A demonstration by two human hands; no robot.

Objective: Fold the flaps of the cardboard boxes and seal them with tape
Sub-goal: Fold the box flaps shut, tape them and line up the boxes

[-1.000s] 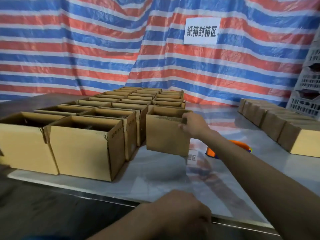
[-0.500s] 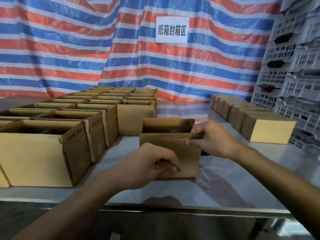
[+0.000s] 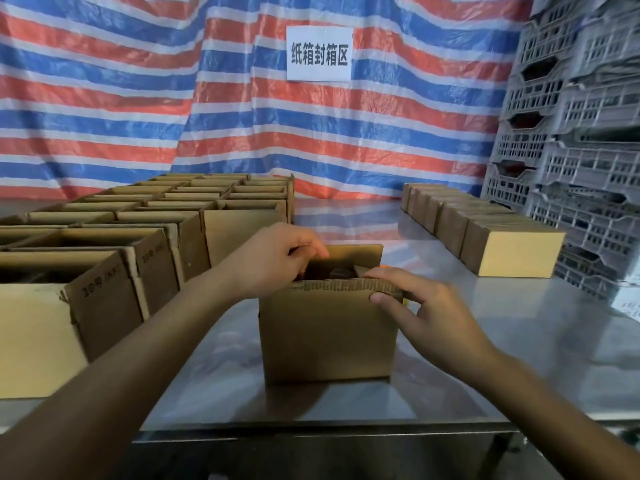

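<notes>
In the head view, one open cardboard box (image 3: 329, 334) is seen standing upright at the near middle of the steel table (image 3: 519, 341), apart from the rows of open boxes (image 3: 104, 258) at the left and the line of closed boxes (image 3: 512, 244) at the right. The left hand (image 3: 273, 261) is curled over the left edge of the opening, fingers dipped inside. The near flap's right corner is pinched by the right hand (image 3: 426, 306), thumb on the outer face. Flap folding is judged to be just starting: the far flap is upright. Next, the side flaps need pressing inward before the long ones are closed. No tape is clearly seen.
</notes>
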